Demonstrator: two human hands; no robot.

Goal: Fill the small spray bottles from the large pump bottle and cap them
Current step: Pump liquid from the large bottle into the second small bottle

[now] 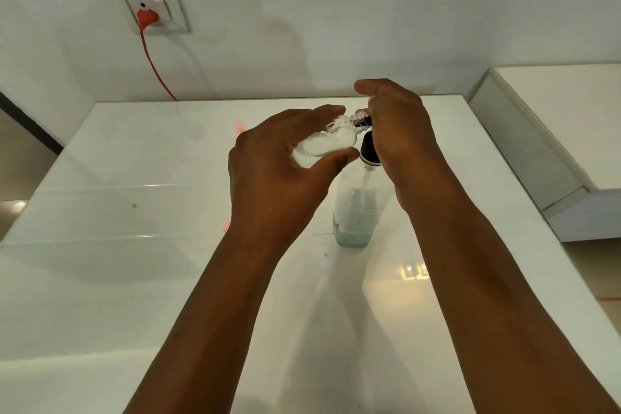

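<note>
My left hand [279, 158] grips a small clear spray bottle [327, 143], tilted with its silver neck pointing right toward the pump. The little bottle holds white foamy liquid. The large clear pump bottle [356, 208] stands on the white table [134, 245], with a little bluish liquid at its bottom and a black pump head [369, 149]. My right hand [400, 131] lies over the top of the pump, its fingers reaching past the small bottle's neck. Its palm hides the pump's nozzle.
A wall socket with a red plug [148, 17] and a red cable runs down behind the table. A white cabinet [554, 144] stands at the right. The table's glossy top shows reflections and a dark speck at the left.
</note>
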